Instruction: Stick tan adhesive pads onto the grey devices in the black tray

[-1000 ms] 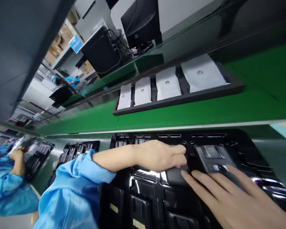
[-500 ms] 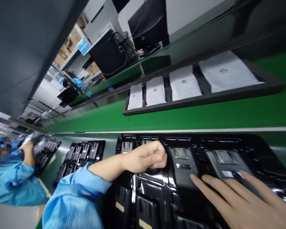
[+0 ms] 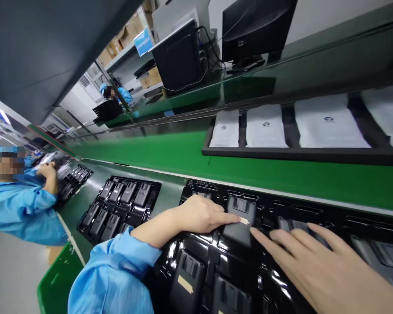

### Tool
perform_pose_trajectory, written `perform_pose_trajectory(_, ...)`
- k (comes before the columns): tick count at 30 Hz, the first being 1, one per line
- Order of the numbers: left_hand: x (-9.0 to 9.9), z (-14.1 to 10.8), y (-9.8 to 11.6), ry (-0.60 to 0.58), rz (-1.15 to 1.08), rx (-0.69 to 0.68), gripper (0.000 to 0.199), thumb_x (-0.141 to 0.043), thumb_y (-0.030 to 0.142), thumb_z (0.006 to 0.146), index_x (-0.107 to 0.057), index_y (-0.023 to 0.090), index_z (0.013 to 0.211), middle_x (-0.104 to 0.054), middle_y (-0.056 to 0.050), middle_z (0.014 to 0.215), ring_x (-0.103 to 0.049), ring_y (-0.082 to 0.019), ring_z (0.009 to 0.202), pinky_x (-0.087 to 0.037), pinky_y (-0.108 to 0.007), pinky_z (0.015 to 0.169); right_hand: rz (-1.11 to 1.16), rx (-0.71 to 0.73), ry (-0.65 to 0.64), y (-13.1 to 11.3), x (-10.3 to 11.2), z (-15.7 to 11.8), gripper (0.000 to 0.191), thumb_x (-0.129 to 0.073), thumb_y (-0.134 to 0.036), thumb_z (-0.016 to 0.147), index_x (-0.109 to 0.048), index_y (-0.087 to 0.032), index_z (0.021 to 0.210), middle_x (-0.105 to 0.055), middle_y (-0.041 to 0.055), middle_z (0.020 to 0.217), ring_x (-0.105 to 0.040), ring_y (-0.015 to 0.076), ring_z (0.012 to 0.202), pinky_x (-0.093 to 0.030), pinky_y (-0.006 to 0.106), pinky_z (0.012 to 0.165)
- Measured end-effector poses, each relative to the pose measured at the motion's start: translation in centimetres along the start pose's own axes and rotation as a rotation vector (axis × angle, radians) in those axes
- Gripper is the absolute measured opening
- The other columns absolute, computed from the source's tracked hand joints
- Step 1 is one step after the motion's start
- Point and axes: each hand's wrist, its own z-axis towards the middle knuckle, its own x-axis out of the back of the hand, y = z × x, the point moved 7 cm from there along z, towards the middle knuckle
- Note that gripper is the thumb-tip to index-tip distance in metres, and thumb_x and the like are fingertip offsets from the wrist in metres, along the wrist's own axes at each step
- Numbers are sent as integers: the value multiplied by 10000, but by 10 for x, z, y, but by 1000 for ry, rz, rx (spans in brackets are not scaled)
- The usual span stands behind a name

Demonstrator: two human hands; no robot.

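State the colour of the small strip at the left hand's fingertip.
The strip by the left hand is pale yellow-beige, as the head view shows.

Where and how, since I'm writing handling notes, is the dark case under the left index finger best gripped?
Probably by its two long edges, from above: the dark case lies strip side up in the black tray, and that grip avoids the tan strip at the left hand.

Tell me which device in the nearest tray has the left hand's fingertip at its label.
The device second from left in the back row: the left hand has its index fingertip at that pale label; front-row labels show no finger.
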Motion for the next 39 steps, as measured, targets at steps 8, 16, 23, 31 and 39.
perform_pose_trajectory(8, -4, -1, 1, -144, 94, 8, 397, -389, 166, 830, -496, 267, 1199, -616, 36, 698, -564, -77, 615, -311, -217, 434, 85, -80, -32, 12, -13, 13, 461, -269, -66, 719, -653, -228, 915, -554, 59, 680, -491, 223, 648, -353, 437, 733)
perform_pose_trajectory(16, -6, 0, 1, -161, 87, 20, 412, -361, 154, 839, -475, 280, 1214, -610, 37, 705, -551, -79, 593, -295, -216, 410, 81, -64, -97, 10, -17, 7, 454, -274, -48, 759, -650, -221, 945, -582, 73, 753, -515, 235, 733, -358, 435, 751)
perform_pose_trajectory(23, -5, -1, 0, -104, 62, 8, 398, -378, 155, 826, -503, 265, 1188, -623, 35, 698, -563, -84, 622, -301, -210, 427, 83, 13, -60, 11, -13, 19, 471, -279, -22, 709, -626, -216, 961, -536, 39, 667, -498, 200, 617, -356, 422, 697)
perform_pose_trajectory(31, -3, -3, 0, -75, 48, 5, 363, -360, 196, 849, -520, 250, 1170, -606, 27, 652, -557, -79, 599, -317, -201, 450, 112, -100, -71, -2, -13, -1, 456, -309, -44, 696, -598, -163, 1029, -575, 73, 774, -509, 251, 760, -337, 509, 825)
perform_pose_trajectory(39, 14, 41, 0, -211, -166, -147, 253, -405, 283, 876, -638, 204, 934, -670, 6, 828, -597, -81, 766, -388, -174, 598, 104, -94, -2, -5, -9, 4, 441, -338, -103, 659, -628, -165, 986, -565, 79, 724, -485, 253, 725, -365, 506, 796)
